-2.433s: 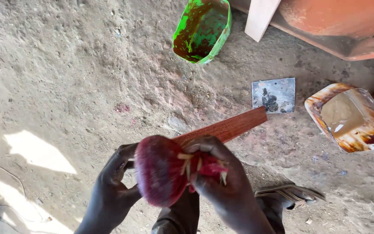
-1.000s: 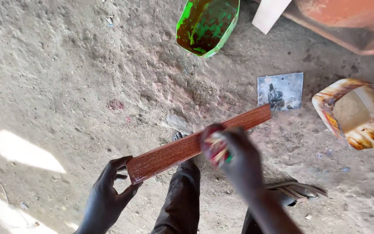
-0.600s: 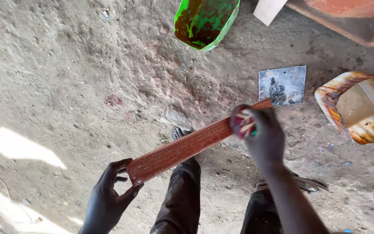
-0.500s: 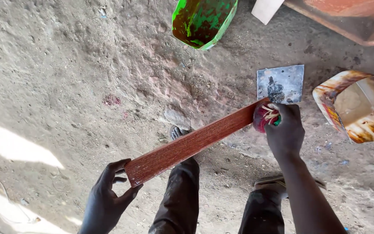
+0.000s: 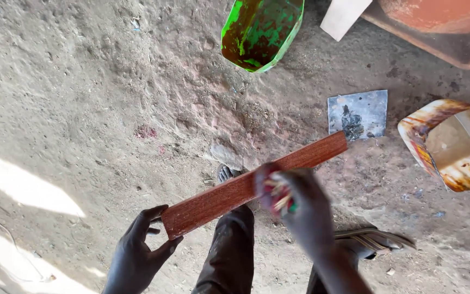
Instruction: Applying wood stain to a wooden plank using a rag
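Two bare hands worked above a rough, sandy dirt floor (image 5: 72, 92), sunlit in patches at the left. Left hand (image 5: 137, 253): fingers and thumb pinched the near end of a reddish-brown wooden strip (image 5: 257, 182), which slanted up to the right across the person's dark trouser leg (image 5: 227, 250). Right hand (image 5: 300, 209): blurred, fingers curled shut around a small stained rag (image 5: 276, 190) pressed against the strip's middle. Beyond lay a green-stained cut container (image 5: 259, 30), a grey metal square (image 5: 357, 114), and, at far right, an orange-stained cut container (image 5: 452, 144).
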